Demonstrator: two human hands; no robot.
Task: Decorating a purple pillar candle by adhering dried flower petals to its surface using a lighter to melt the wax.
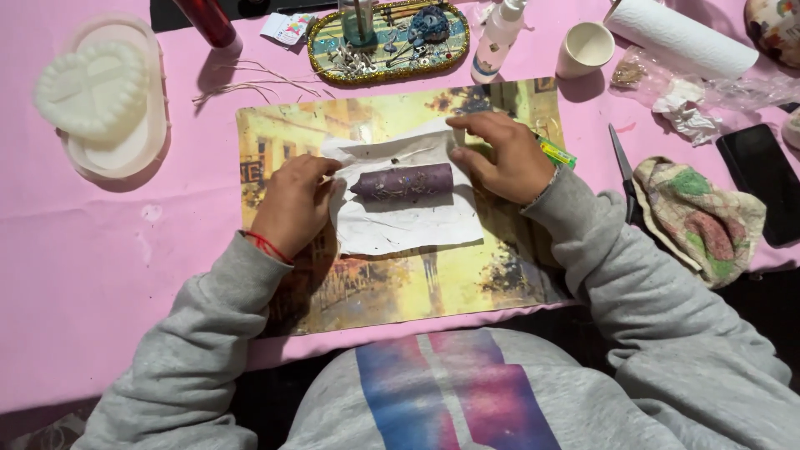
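A purple cylinder-shaped candle (404,181) flecked with bits lies on its side on a sheet of white paper (408,223), which rests on a yellow picture placemat (367,287). My left hand (293,204) rests on the paper's left edge, fingertips touching the candle's left end. My right hand (502,154) lies palm down at the candle's right end, fingers spread over the paper's upper right corner. Neither hand lifts anything. A red thread circles my left wrist.
On the pink tablecloth: a white heart-shaped mould (93,87) in a tray at far left, an oval gold-rimmed tray (387,37) of small items, a white bottle (498,37), a cup (585,48), a paper roll (679,35), a knife (622,162), a stained cloth (698,218), a black phone (762,179).
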